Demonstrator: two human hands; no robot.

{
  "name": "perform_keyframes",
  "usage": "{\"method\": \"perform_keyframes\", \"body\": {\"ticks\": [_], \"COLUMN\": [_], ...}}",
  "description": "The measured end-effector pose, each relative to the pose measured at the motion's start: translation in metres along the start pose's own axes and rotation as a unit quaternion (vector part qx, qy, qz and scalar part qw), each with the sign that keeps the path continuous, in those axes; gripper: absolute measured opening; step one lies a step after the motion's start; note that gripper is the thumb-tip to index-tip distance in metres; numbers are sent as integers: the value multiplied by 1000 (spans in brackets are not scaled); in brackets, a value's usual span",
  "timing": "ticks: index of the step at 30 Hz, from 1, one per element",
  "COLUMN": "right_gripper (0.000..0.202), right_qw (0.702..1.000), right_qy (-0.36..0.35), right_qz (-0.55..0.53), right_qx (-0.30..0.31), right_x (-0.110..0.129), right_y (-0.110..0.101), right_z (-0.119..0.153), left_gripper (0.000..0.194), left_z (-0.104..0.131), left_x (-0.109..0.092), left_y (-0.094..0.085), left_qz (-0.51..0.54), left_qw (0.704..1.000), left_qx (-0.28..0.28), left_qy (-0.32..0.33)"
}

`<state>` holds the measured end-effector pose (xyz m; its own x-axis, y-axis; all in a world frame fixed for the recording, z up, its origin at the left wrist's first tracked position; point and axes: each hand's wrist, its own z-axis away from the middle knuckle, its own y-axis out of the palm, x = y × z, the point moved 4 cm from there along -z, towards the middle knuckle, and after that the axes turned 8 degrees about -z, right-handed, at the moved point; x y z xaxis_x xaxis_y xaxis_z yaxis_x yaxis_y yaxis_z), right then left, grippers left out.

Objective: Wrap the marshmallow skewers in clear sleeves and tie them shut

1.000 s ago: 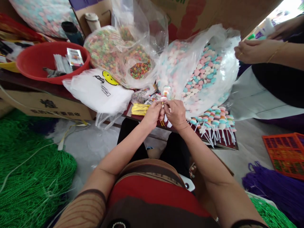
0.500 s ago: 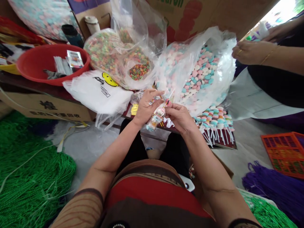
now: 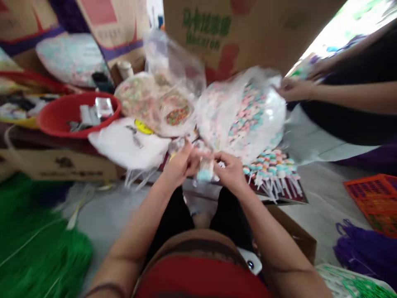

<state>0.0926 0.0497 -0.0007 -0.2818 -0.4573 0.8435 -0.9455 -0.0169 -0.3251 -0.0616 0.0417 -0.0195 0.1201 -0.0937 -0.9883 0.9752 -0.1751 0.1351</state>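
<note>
Between my two hands is a small clear candy packet (image 3: 205, 170), with pale blue and white showing through it; motion blurs its details. My left hand (image 3: 181, 164) is closed at the packet's upper left end, fingers pinched together. From the other side, my right hand (image 3: 230, 170) pinches the packet's right edge between thumb and fingers. Just beyond them sits a large clear bag of pink, white and blue candies (image 3: 245, 111). Candy lollipops on white sticks (image 3: 273, 165) lie in a cluster to the right of my right hand.
A white plastic bag with a yellow smiley (image 3: 130, 140) lies left of my hands, near a red basin (image 3: 77, 133). Behind are a bag of ring-shaped candies (image 3: 139, 97) and a carton (image 3: 248, 45). Another person's hand (image 3: 297, 89) touches the large bag. An orange crate (image 3: 372, 198) stands right.
The view has tilted up, so the table sits lower in the picture. The packet has swung from slanted to nearly upright. The other person's hand has reached the large bag's edge.
</note>
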Motion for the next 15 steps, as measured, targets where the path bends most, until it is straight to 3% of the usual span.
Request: {"method": "perform_keyframes", "body": {"ticks": [2,4,7,10,13,15], "right_gripper": [16,18,18,14,10,13], "right_qw": [999,999,999,998,977,950], "right_qy": [6,-2,-17,35,149,217], "right_qz": [-29,-35,-31,-60,-150,-226], "right_qx": [-19,-22,-26,-10,-10,-15], "right_x": [2,6,6,-6,-25,-36], "right_y": [-4,-4,0,1,-7,-14], "right_z": [-3,-6,-3,9,19,22], "left_gripper": [81,84,78,60,44,33], "left_z": [7,1,-16,-15,-4,1], "left_x": [5,15,22,20,24,30], "left_y": [3,2,1,5,11,16], "left_qz": [-69,-72,-46,-45,-115,-213], "left_qw": [997,996,997,998,992,968], "left_qx": [37,32,-21,-42,17,98], "left_qy": [-10,-42,-57,-19,44,86]}}
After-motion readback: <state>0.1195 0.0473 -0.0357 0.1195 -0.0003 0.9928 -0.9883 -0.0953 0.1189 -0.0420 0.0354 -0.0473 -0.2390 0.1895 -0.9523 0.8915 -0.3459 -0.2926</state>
